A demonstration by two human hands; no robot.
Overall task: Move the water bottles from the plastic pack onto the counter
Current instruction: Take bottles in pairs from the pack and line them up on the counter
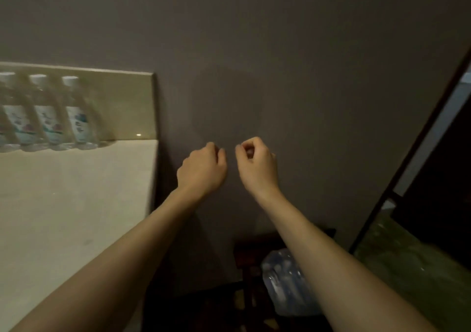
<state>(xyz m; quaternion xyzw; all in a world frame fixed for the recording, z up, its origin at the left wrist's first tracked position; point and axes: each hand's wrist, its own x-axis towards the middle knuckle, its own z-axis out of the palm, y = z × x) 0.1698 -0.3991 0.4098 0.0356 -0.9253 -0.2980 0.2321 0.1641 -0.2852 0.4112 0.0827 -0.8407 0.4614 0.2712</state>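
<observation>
Bottles (48,112) are standing in a row at the back of the counter (71,204), upright, white caps up, pressed close to one another and just in front of the glossy backsplash (122,107). Three are showing fully and a fourth is sitting half cut off at the left edge. The pale counter top is lying bare in front of them, its right edge running straight down beside the grey wall (280,51).

Down low on the right, the pack (283,283) is resting on a dark wooden stand (244,255), its crinkled clear wrap catching a little light; how many bottles are lying inside is too blurred to tell. It is sitting well below the counter and apart from it, with a dim gap of wall between.

Both arms are reaching forward into that gap, raised in front of the wall. The left hand (202,169) is hanging with fingers curled loosely inward, holding nothing. The right hand (257,164) is hovering just beside it, not touching, fingers curled into a loose fist, also empty.

To the right a dark frame (407,153) is slanting down across the view, closing that side. The room is looking dim throughout, with one small bright glint sitting on the backsplash near the counter's back corner.
</observation>
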